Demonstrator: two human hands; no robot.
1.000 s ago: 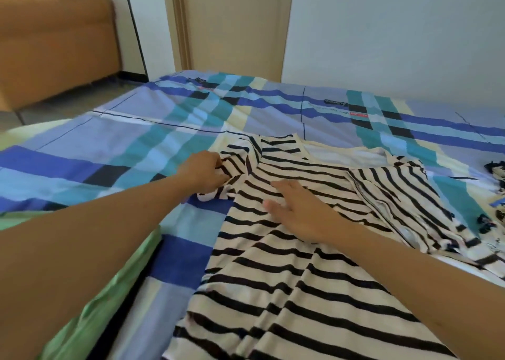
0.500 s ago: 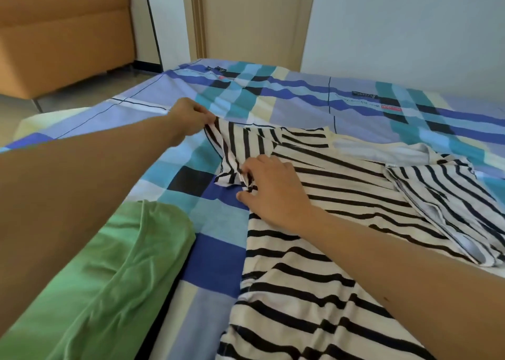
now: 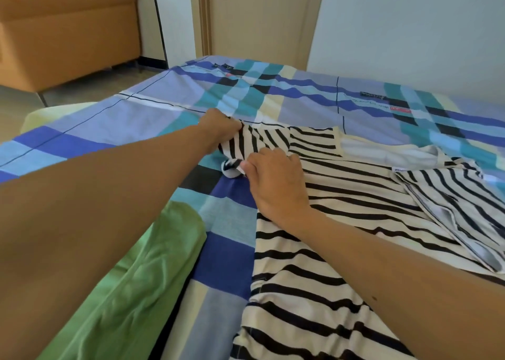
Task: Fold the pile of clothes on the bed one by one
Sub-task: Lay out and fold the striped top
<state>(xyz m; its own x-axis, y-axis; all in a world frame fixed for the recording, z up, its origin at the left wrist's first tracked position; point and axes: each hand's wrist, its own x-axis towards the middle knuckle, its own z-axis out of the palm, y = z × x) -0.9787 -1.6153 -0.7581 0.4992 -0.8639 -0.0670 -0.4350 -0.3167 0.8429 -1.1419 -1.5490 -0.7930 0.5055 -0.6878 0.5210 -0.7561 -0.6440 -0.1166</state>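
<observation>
Shirt [image 3: 341, 195], striped, spread flat over right half of bed [image 3: 153, 113]. Sleeve [image 3: 257, 143] stretched toward left edge, gripped at top by curled fingers of left hand [image 3: 218, 127], pinched at hem by right hand [image 3: 276, 179]. Near left edge, green cloth [image 3: 131, 291].

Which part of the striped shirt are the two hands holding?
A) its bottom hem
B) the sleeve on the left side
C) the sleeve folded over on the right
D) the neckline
B: the left hand grips the outer end of that sleeve of the striped shirt, and the right hand pinches its lower edge.
</observation>
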